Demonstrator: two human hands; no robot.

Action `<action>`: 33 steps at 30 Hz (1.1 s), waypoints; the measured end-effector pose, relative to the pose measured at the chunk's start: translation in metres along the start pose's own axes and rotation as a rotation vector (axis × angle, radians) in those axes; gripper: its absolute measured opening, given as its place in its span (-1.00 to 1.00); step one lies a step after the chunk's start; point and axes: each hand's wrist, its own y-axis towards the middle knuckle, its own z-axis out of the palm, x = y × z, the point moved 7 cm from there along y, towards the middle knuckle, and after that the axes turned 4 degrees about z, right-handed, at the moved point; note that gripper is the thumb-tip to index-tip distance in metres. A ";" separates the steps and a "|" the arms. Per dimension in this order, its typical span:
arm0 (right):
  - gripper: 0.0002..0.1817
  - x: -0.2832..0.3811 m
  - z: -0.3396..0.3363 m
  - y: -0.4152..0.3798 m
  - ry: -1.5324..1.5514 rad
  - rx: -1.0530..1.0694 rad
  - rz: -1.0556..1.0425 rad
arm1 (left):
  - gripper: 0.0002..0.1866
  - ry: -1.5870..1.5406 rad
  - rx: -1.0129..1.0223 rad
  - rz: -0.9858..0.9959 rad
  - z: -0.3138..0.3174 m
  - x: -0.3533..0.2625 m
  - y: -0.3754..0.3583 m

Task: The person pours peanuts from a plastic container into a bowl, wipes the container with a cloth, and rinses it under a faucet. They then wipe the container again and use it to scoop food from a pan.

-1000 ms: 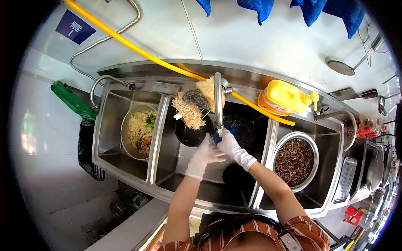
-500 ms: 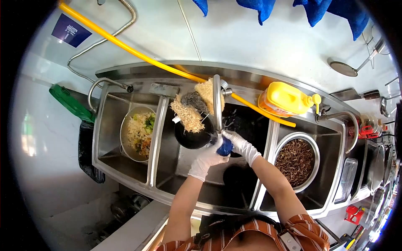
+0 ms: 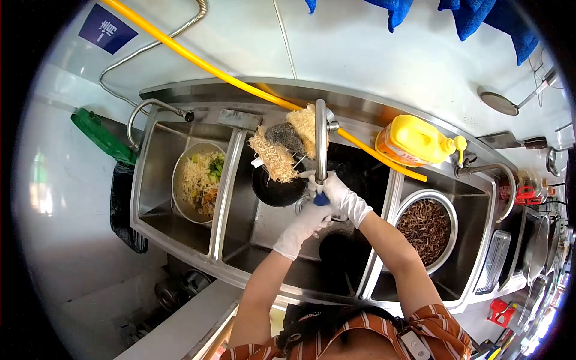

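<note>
From my post I see a thin white glove on the person's left hand (image 3: 304,228) and another on the right hand (image 3: 341,199), both wrinkled, with loose cuffs at the wrists. The rust-orange shirt (image 3: 369,336) carries pale and dark stripes, running onto its short, wide sleeves. I make out a pale, rounded tab (image 3: 414,344) with small dots by the right shoulder.

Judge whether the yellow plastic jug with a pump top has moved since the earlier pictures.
No: the yellow plastic jug keeps its place behind the bare steel divider left of the brown-filled basin; only the camera's view has shifted.
</note>
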 end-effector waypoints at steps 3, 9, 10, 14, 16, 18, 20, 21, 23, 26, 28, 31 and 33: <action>-0.86 -0.005 -0.009 0.008 -0.207 -0.182 -0.048 | -0.76 0.287 -0.310 0.357 -0.019 0.018 0.029; -0.76 -0.022 -0.031 0.026 -0.528 -0.425 -0.207 | -0.61 0.969 -0.558 0.302 -0.007 -0.008 0.004; -0.78 -0.024 -0.035 0.021 -0.498 -0.533 -0.123 | -0.58 0.998 -0.563 0.246 -0.009 -0.006 0.006; -0.82 -0.050 -0.065 0.037 -0.185 -0.503 0.003 | -0.61 1.006 -0.611 0.261 -0.008 -0.011 0.002; -0.82 -0.043 -0.051 0.028 0.038 -0.317 0.105 | -0.67 0.405 -0.293 0.106 -0.027 0.018 0.025; -0.78 -0.007 -0.065 0.022 -0.374 -0.476 -0.185 | -0.67 -0.522 0.086 -0.072 -0.003 0.027 0.023; -0.76 0.049 -0.059 -0.008 -0.825 -0.731 -0.494 | -0.48 -0.884 0.168 -0.162 0.002 0.020 0.026; -0.74 0.074 -0.055 -0.022 -0.966 -0.851 -0.566 | -0.43 -1.031 0.211 -0.198 0.003 0.020 0.032; -0.77 0.104 -0.048 -0.027 -1.309 -0.979 -0.717 | -0.39 -1.086 0.236 -0.198 0.001 0.014 0.040; -0.76 0.124 -0.045 -0.016 -1.611 -0.910 -0.867 | -0.35 -1.135 0.275 -0.185 0.006 0.005 0.038; -0.81 0.126 -0.045 -0.003 -1.841 -0.839 -0.827 | -0.32 -1.123 0.273 -0.184 0.006 0.001 0.034; -0.91 0.127 -0.044 0.003 -2.039 -0.697 -0.875 | -0.31 -1.074 0.336 -0.199 0.007 0.005 0.032; -0.92 0.129 -0.045 0.002 -2.088 -0.671 -0.925 | -0.30 -1.057 0.333 -0.189 0.005 0.010 0.032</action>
